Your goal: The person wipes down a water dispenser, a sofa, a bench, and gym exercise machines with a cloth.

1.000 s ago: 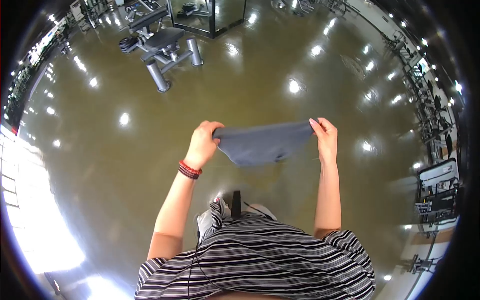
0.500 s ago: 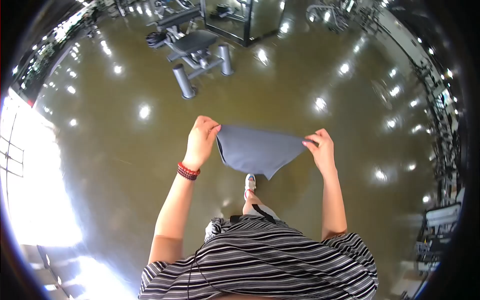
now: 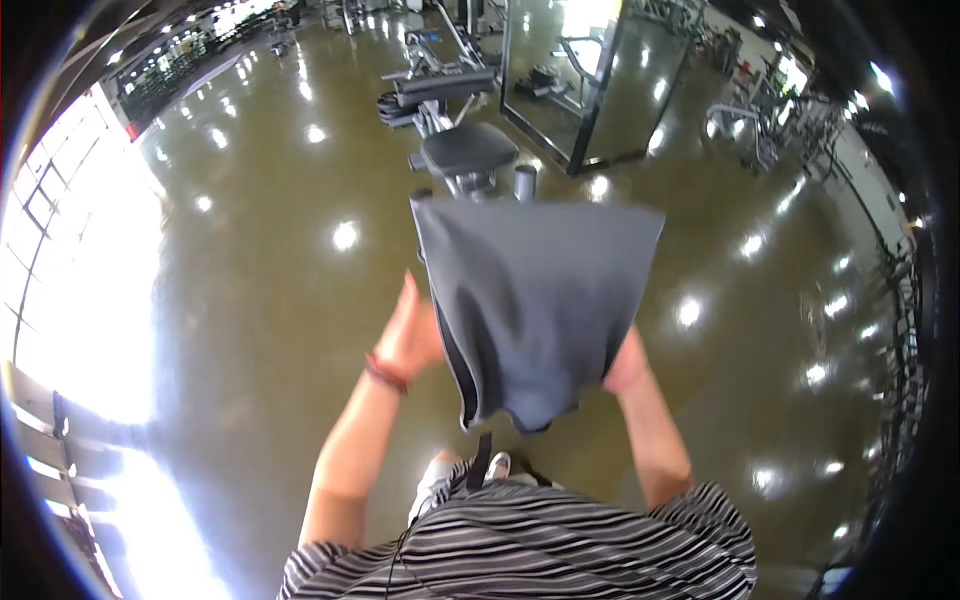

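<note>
A grey cloth (image 3: pixel 540 290) hangs spread out in front of me, its upper edge wide and its lower end bunched into folds. Neither upper corner has a hand on it. My left hand (image 3: pixel 412 332) is at the cloth's left side, one digit stretched upward and apart; its other fingers are blurred or behind the fabric. At the lower right edge is my right hand (image 3: pixel 627 365), blurred, with its fingers hidden by the cloth. Whether the right hand grips the fabric does not show.
A grey padded exercise bench (image 3: pixel 468 150) stands beyond the cloth, partly covered by it. To its right is a tall dark-framed mirror (image 3: pixel 590 110). More gym equipment (image 3: pixel 765 135) lines the far right. The glossy floor (image 3: pixel 270 330) reflects the lights, and bright windows (image 3: pixel 80 270) are at left.
Both hands have left the cloth's upper corners and moved lower, to its sides. The cloth is higher and more spread out. My view has tilted up and shifted left.
</note>
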The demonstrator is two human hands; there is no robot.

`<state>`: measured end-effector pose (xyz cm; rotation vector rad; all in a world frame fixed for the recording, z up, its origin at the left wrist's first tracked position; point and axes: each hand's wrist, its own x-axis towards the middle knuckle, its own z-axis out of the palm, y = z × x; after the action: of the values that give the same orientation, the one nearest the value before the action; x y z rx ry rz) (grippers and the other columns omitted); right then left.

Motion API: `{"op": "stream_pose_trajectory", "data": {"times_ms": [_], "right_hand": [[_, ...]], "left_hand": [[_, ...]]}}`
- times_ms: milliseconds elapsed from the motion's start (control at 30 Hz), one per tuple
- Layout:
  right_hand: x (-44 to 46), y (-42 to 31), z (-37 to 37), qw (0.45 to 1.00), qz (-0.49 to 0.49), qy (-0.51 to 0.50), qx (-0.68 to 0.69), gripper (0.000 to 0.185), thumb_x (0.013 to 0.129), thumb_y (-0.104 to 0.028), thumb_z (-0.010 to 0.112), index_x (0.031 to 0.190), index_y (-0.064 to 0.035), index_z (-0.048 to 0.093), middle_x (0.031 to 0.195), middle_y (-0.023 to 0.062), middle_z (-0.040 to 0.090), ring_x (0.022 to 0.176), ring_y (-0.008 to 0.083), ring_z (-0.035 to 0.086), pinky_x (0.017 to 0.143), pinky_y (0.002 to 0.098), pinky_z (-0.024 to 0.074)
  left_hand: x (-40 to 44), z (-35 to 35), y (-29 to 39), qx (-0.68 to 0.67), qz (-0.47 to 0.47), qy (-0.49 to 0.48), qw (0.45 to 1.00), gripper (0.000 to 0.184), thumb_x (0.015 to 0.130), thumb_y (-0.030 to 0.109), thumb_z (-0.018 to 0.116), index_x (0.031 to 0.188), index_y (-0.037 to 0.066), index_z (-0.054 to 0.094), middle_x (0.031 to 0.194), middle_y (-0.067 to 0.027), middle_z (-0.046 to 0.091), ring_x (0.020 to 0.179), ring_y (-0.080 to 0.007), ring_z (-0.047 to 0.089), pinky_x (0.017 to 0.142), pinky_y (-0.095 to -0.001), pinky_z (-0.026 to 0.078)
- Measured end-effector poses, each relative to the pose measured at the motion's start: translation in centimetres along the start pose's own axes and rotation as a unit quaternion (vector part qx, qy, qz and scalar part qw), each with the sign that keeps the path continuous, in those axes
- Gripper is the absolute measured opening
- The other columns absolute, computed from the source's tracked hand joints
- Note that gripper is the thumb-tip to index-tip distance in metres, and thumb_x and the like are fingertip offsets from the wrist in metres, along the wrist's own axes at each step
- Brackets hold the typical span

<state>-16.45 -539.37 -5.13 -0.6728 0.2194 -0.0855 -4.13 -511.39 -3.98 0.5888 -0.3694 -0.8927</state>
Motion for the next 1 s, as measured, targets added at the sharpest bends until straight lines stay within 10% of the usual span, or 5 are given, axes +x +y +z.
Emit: {"op": "stream_pose_trajectory", "data": {"times_ms": [133, 300, 467, 733, 1000], "right_hand": [[5.2, 3.0, -6.6, 0.989, 0.143, -0.031, 0.034, 0.064, 0.096, -0.055, 0.039, 0.128, -0.0007, 0.052, 0.13, 0.0139, 0.056, 0.118, 0.0238, 0.054, 0.1, 0.039, 0.0438], [12.7, -3.1, -0.5, 0.996, 0.073, 0.032, 0.031, 0.075, 0.091, -0.065, 0.041, 0.124, 0.0012, 0.053, 0.122, 0.0181, 0.06, 0.111, 0.0305, 0.058, 0.097, 0.0435, 0.046], [18.0, 0.7, -4.0, 0.909, 0.094, -0.005, -0.406, 0.057, 0.073, 0.004, 0.069, 0.127, 0.0038, 0.05, 0.121, 0.0149, 0.06, 0.11, 0.0264, 0.059, 0.096, 0.0395, 0.0466], [28.8, -1.0, -1.9, 0.925, -0.018, 0.172, -0.338, 0.02, 0.077, -0.002, 0.071, 0.096, 0.0022, 0.066, 0.091, 0.0067, 0.069, 0.084, 0.0149, 0.064, 0.079, 0.0283, 0.0499], [40.3, -2.7, -3.0, 0.831, -0.045, 0.198, -0.519, 0.023, 0.074, 0.002, 0.07, 0.097, 0.003, 0.065, 0.087, 0.0082, 0.069, 0.077, 0.0147, 0.063, 0.074, 0.029, 0.0501]], "left_hand": [[1.1, -7.7, -10.7, -0.326, -0.154, -0.139, 0.922, 0.092, 0.087, 0.07, 0.039, 0.147, 0.002, 0.024, 0.151, -0.0122, 0.031, 0.14, -0.0272, 0.029, 0.116, -0.0447, 0.019], [9.8, -8.7, 0.2, -0.002, -0.018, 0.092, 0.996, 0.042, 0.081, 0.005, 0.07, 0.12, 0.002, 0.056, 0.117, -0.0069, 0.063, 0.11, -0.0213, 0.059, 0.095, -0.0377, 0.045], [14.9, -18.4, 2.3, 0.039, -0.171, 0.133, 0.976, 0.038, 0.089, 0.013, 0.065, 0.124, 0.005, 0.053, 0.108, -0.0045, 0.066, 0.095, -0.0168, 0.064, 0.082, -0.0316, 0.051], [24.6, -24.4, 11.3, 0.091, -0.164, 0.215, 0.959, 0.015, 0.088, 0.01, 0.065, 0.096, -0.003, 0.061, 0.09, -0.0072, 0.067, 0.073, -0.0137, 0.065, 0.064, -0.026, 0.052], [30.8, -27.9, 13.8, 0.397, -0.071, 0.231, 0.885, 0.068, 0.075, 0.015, 0.079, 0.132, 0.001, 0.044, 0.097, -0.0075, 0.062, 0.083, -0.014, 0.057, 0.074, -0.03, 0.047]]}}
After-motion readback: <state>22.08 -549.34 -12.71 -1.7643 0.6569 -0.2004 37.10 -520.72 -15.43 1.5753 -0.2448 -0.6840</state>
